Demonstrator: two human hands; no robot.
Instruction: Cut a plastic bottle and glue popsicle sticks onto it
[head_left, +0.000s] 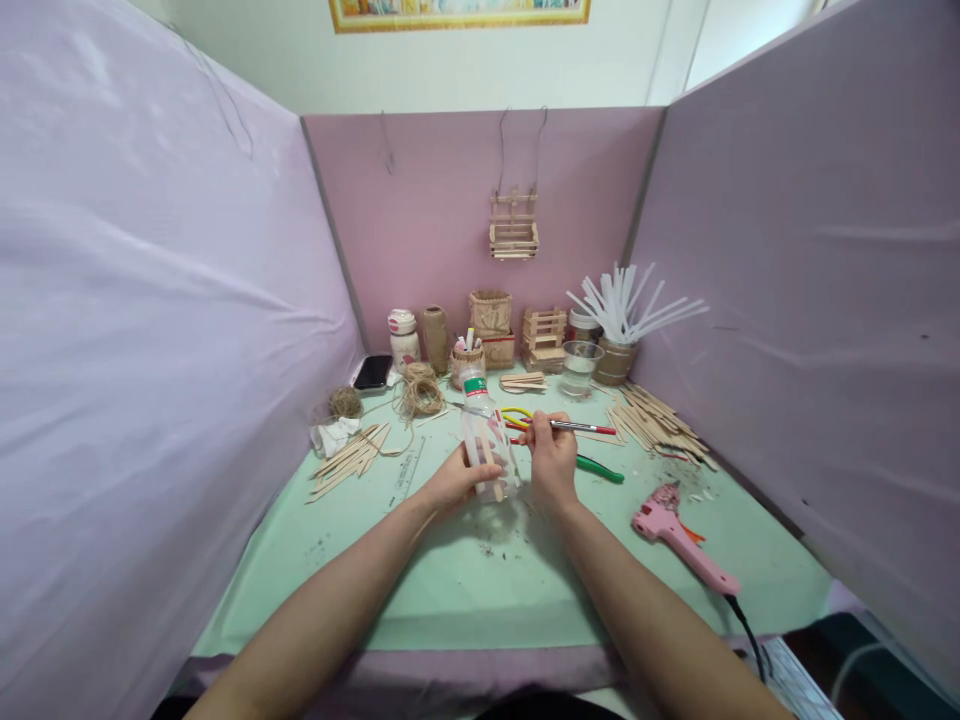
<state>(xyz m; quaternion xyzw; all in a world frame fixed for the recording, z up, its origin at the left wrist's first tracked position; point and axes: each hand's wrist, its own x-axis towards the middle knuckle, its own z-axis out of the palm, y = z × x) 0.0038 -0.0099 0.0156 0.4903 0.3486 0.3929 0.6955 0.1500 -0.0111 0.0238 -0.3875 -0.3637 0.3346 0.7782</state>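
Observation:
My left hand (pixel 459 480) is closed around the lower part of a clear plastic bottle (pixel 478 402) with a green label band near its neck. The bottle leans slightly to the left, and the left thumb lies over a flat wooden craft stick (pixel 489 455) on its near side. Just right of the bottle, my right hand (pixel 553 465) grips a pen (pixel 581 427) with a red end that points to the right. Its writing tip is hidden by the fingers. Behind the hands are a yellow-handled tool (pixel 514 411) and a green-handled tool (pixel 600 469), both partly covered.
A pink glue gun (pixel 686 550) with a cord lies at the right. Craft sticks (pixel 660 425) are piled behind it, and more sticks (pixel 351 460) lie left near twine (pixel 421 392). A cup of water (pixel 580 370) stands at the back. Fabric-covered panels enclose three sides.

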